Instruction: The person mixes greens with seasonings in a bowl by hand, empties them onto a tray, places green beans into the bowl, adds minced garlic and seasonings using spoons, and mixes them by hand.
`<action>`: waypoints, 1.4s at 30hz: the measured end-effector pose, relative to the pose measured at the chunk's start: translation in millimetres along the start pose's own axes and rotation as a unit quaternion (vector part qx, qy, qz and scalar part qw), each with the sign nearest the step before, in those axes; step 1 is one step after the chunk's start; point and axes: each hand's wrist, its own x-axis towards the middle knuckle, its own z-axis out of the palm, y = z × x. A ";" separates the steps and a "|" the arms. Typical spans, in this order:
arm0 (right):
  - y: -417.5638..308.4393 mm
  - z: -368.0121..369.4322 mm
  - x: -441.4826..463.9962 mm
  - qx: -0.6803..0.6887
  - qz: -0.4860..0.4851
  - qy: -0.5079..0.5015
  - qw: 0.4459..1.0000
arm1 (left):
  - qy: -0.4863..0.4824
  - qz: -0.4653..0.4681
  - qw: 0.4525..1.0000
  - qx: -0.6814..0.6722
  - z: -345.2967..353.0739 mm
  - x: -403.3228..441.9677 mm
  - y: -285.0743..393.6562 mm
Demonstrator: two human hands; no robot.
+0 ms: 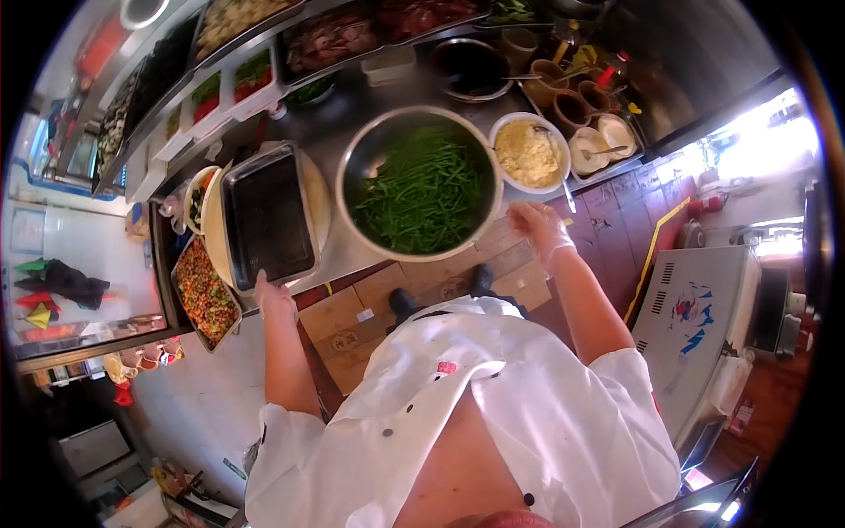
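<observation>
A large steel bowl of cut green stalks stands at the counter's front edge between my hands. My left hand, in a clear glove, is at the near corner of a dark, rectangular metal tray; its fingers close on the rim, partly hidden. That tray rests on a round, pale board. My right hand, also in a clear glove, hovers right of the steel bowl with loosely bent fingers and nothing visible in it. Just beyond it sits a white bowl of yellowish, minced food with a spoon.
A tray of diced mixed vegetables lies at the left. Behind stand a pot of dark liquid, several seasoning jars and trays of sliced meat. Flattened cardboard covers the floor. A white chest appliance stands right.
</observation>
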 end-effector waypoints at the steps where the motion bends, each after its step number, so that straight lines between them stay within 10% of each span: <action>1: -0.3 -21.6 14.1 -0.023 -0.023 0.007 0.999 | 0.014 -0.004 1.000 0.019 9.3 -26.2 -5.4; 4: 5.3 -101.5 71.6 -0.271 -0.123 0.088 0.951 | 0.071 -0.003 0.993 0.090 23.2 -66.7 -46.7; 8: -24.7 -178.1 109.3 -0.619 -0.349 0.045 0.703 | -0.160 -0.085 0.973 0.145 63.2 -154.3 -121.8; 10: -25.1 -204.8 146.4 -0.720 -0.294 -0.033 0.627 | -0.196 -0.086 0.965 0.150 97.4 -194.5 -147.4; 17: -11.7 -218.4 192.4 -0.737 -0.452 -0.199 0.461 | -0.157 -0.053 0.983 0.076 116.1 -184.5 -176.7; 21: -26.3 -213.3 179.4 -0.696 -0.505 -0.161 0.484 | -0.123 -0.012 0.987 0.102 117.7 -225.5 -159.6; 26: -56.0 -205.3 158.7 -0.556 -0.476 -0.097 0.674 | -0.140 -0.007 0.980 0.139 103.5 -230.3 -155.5; 31: -49.6 -202.1 158.9 -0.437 -0.588 -0.007 0.681 | -0.162 0.005 0.977 0.140 101.7 -228.7 -157.0; 34: -51.0 -198.5 150.4 -0.464 -0.578 -0.014 0.671 | -0.174 0.015 0.970 0.168 105.9 -241.7 -147.3; 42: -39.0 -169.4 165.3 -0.259 -0.376 0.159 0.875 | -0.191 0.038 0.953 0.233 132.4 -259.5 -126.8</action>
